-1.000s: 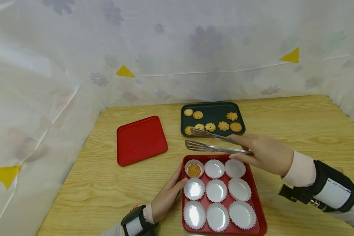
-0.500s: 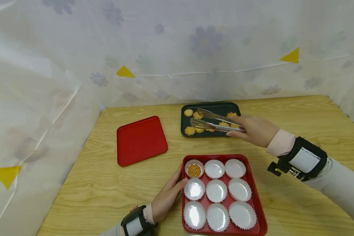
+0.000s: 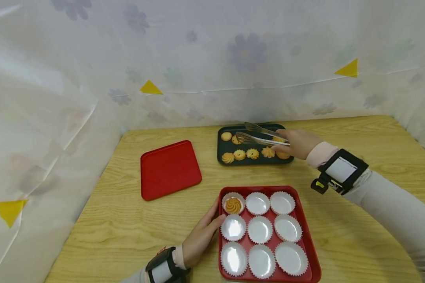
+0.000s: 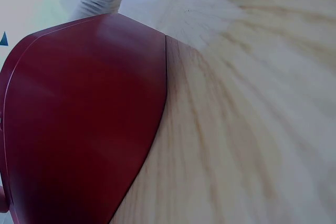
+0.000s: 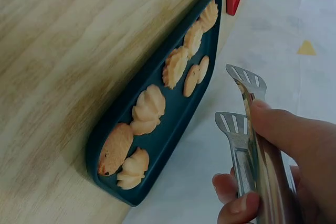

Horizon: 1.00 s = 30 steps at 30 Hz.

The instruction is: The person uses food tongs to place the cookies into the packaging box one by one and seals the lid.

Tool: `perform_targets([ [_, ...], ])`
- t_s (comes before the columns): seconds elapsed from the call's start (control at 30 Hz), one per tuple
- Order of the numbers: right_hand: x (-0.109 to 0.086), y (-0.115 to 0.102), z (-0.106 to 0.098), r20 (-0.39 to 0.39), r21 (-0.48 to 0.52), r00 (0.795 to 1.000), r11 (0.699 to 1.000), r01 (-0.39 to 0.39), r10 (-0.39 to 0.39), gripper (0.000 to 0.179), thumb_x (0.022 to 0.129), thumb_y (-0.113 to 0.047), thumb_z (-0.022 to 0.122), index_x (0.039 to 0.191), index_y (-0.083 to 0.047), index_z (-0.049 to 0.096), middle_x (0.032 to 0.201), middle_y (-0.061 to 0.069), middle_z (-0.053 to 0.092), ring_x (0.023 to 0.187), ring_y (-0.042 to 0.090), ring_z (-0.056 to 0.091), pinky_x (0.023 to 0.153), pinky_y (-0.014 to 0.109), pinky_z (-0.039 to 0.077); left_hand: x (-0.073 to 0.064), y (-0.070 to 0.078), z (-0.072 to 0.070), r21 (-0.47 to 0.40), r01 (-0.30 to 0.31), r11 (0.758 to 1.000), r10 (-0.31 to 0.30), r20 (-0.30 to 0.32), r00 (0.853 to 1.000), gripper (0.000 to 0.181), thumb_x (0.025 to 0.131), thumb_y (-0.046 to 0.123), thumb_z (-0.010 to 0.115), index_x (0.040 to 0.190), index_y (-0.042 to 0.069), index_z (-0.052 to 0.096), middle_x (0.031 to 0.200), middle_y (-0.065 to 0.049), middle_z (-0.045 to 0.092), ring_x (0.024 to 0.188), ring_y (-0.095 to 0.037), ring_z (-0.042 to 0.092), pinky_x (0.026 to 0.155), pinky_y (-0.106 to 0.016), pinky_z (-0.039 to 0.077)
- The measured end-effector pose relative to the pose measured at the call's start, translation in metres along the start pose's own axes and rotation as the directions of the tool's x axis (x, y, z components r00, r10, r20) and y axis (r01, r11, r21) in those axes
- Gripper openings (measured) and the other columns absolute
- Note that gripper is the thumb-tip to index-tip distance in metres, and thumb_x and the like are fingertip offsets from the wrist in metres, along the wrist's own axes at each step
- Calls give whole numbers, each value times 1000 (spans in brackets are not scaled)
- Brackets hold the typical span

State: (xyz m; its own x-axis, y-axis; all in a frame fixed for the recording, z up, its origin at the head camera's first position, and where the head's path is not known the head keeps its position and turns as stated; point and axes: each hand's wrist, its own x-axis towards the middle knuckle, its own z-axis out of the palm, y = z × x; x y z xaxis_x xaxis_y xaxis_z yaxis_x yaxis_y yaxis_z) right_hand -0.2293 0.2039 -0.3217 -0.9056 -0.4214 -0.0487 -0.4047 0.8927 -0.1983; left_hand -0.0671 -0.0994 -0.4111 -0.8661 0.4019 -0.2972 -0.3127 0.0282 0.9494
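My right hand (image 3: 299, 143) grips metal serving tongs (image 3: 263, 140) with slotted ends, thumb on one arm and fingers on the other. Spread apart, the slotted ends hold nothing and hover over the back of a dark green tray (image 3: 260, 160) of cookies. That tray carries round, flower-shaped and swirled cookies (image 5: 148, 109), partly hidden by tongs and hand in the head view. My left hand (image 3: 202, 239) holds the left rim of a deep red tray (image 3: 311, 251), thumb tip over the edge and fingers along its outer wall. Inside are rows of white paper cups (image 3: 260, 229).
One swirled cookie (image 3: 233, 205) sits in the far left cup. A flat red tray (image 3: 170, 169) lies at left on the wooden table (image 3: 127, 236). Close behind the green tray hangs a flowered sheet (image 3: 212, 59) with yellow triangles.
My right hand has carried the tongs away from above the deep red tray, forward over the green tray towards its back edge. The left hand has stayed at the red tray's rim.
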Motion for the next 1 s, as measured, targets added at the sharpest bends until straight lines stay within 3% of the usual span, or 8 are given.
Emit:
perform_targets([
  [0.4,26,5,16,40,-41,998,998,-57,58,65,94,-40,61,136,8,49,127,30,58,109,45,60,91,56,49,0,-1,-1,-11,18,1000,-18,12,1000,66,103,35,45,157,17,11,163,-8,10,149,-31,5,118,-56,10],
  [0.77,38,-1,27,81,-50,989,992,-118,121,66,95,-41,60,141,5,45,132,28,55,120,46,53,99,59,43,1,-2,-1,-9,-4,1000,4,12,1000,66,103,33,44,157,16,11,163,-7,8,149,-29,1,118,-55,5],
  [1.0,38,-2,28,60,-58,994,994,-93,96,63,95,-38,60,139,4,47,130,27,57,118,45,54,97,58,44,2,-2,0,-16,-21,1000,22,19,1000,65,104,31,44,157,15,10,163,-7,8,149,-28,0,118,-54,3],
])
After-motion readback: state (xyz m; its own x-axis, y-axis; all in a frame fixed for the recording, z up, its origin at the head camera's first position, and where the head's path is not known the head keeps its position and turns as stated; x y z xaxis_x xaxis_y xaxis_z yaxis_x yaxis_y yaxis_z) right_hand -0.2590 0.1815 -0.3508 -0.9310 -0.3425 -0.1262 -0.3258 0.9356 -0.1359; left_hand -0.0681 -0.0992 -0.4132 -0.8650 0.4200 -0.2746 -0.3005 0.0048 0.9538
